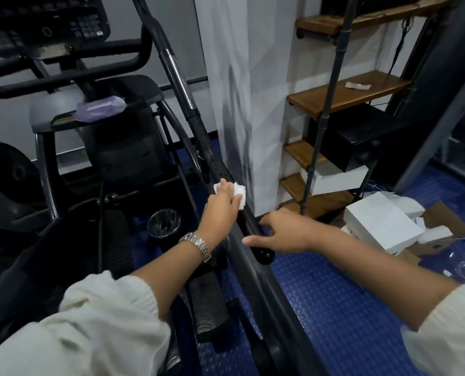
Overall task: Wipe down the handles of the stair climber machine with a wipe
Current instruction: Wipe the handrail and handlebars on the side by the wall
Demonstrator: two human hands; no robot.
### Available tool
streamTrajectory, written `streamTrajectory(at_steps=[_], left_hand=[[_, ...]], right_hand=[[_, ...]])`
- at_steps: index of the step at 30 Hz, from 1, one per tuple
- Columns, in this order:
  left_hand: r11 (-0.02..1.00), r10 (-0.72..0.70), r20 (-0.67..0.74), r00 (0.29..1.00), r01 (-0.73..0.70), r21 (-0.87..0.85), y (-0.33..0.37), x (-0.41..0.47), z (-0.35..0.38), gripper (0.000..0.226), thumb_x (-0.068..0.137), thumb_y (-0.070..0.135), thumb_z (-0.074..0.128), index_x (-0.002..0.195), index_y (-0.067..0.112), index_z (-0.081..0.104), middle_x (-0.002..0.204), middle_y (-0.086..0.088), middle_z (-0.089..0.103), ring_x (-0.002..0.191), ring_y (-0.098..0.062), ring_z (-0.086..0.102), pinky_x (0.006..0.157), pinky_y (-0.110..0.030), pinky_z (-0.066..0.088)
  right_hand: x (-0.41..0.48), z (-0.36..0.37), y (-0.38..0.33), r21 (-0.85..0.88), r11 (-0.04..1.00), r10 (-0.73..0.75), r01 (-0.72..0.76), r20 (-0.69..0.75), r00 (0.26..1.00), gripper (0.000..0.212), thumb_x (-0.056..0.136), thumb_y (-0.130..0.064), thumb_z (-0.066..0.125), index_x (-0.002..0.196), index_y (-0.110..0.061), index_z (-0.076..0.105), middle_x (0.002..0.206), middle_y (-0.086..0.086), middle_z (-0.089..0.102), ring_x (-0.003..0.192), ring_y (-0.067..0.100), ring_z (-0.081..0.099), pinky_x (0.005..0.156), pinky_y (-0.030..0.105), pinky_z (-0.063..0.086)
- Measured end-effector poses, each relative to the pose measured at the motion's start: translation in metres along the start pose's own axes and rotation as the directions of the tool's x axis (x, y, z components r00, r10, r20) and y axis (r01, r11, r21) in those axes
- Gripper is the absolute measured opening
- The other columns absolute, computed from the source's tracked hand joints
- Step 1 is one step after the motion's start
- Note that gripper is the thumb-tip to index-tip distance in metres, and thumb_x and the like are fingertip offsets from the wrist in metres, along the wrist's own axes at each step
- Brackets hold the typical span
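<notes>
On the right-hand handrail (198,123) of the stair climber, the left hand (220,210) lies palm-down over a folded white wipe (239,192), pressing it against the dark rail, fingers flat rather than curled; a metal watch (196,244) sits on that wrist. Just beside it, lower on the same rail, the right hand (288,232) rests with loosely spread fingers near the rounded black end cap (265,255), holding nothing. White boxes (380,226) lie on the blue studded floor (334,308) near wooden shelves (342,96).
</notes>
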State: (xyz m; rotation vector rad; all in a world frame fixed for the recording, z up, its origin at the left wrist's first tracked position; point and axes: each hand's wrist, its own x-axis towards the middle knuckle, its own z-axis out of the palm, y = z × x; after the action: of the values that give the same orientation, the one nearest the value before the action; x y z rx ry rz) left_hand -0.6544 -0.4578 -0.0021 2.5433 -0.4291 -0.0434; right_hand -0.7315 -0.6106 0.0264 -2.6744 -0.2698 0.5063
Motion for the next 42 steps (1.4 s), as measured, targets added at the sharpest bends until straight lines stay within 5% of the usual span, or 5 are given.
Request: streamTrajectory(at_steps=[4,11,16,36,42], left_hand=[[0.953,0.294,0.066,0.953,-0.288,-0.094,-0.018,-0.022,0.002,0.045,0.1,0.027,0.043,0.142,0.012,0.04,0.153,-0.002,0.031,0.139,-0.021,0.032,0.109,-0.044,0.036],[0.943,0.326,0.083,0.942,-0.319,-0.092,-0.037,0.007,0.0,0.047,0.101,0.032,0.039,0.144,0.014,0.037,0.155,0.003,0.023,0.144,-0.01,0.013,0.112,-0.049,0.031],[0.85,0.526,0.099,0.844,-0.522,-0.067,-0.054,0.003,-0.001,0.047,0.1,0.03,0.042,0.144,0.015,0.037,0.151,0.012,0.024,0.143,-0.001,0.011,0.114,-0.024,0.025],[0.794,0.608,0.084,0.789,-0.605,-0.068,-0.06,0.024,-0.003,0.044,0.098,0.038,0.035,0.131,0.017,0.055,0.141,0.006,0.047,0.14,-0.004,0.025,0.113,-0.021,0.027],[0.89,0.435,0.019,0.9,-0.427,-0.161,-0.058,0.038,-0.002,0.037,0.099,0.033,0.043,0.131,0.02,0.055,0.145,0.007,0.044,0.142,-0.002,0.02,0.115,-0.033,0.029]], right_hand=[[-0.003,0.03,-0.024,-0.082,0.978,0.189,-0.193,-0.051,0.981,0.07,0.091,-0.067,0.032,0.122,-0.005,0.039,0.105,0.012,0.06,0.087,0.025,0.059,0.066,0.037,0.044],[0.008,0.047,-0.038,-0.262,0.937,0.145,-0.231,-0.311,0.939,0.05,0.1,-0.048,0.027,0.119,-0.003,0.038,0.109,0.013,0.061,0.091,0.029,0.064,0.059,0.034,0.035],[0.011,0.054,-0.039,-0.326,0.914,0.109,-0.242,-0.377,0.92,0.055,0.101,-0.046,0.026,0.129,0.001,0.033,0.115,0.016,0.056,0.093,0.028,0.063,0.06,0.032,0.036],[0.018,0.054,-0.036,-0.374,0.898,0.085,-0.232,-0.371,0.925,0.063,0.101,-0.044,0.026,0.143,0.002,0.015,0.114,0.016,0.056,0.088,0.027,0.064,0.049,0.029,0.036],[0.021,0.05,-0.036,-0.347,0.911,0.091,-0.222,-0.357,0.93,0.063,0.101,-0.042,0.028,0.143,0.002,0.014,0.116,0.017,0.056,0.092,0.03,0.063,0.056,0.031,0.039]])
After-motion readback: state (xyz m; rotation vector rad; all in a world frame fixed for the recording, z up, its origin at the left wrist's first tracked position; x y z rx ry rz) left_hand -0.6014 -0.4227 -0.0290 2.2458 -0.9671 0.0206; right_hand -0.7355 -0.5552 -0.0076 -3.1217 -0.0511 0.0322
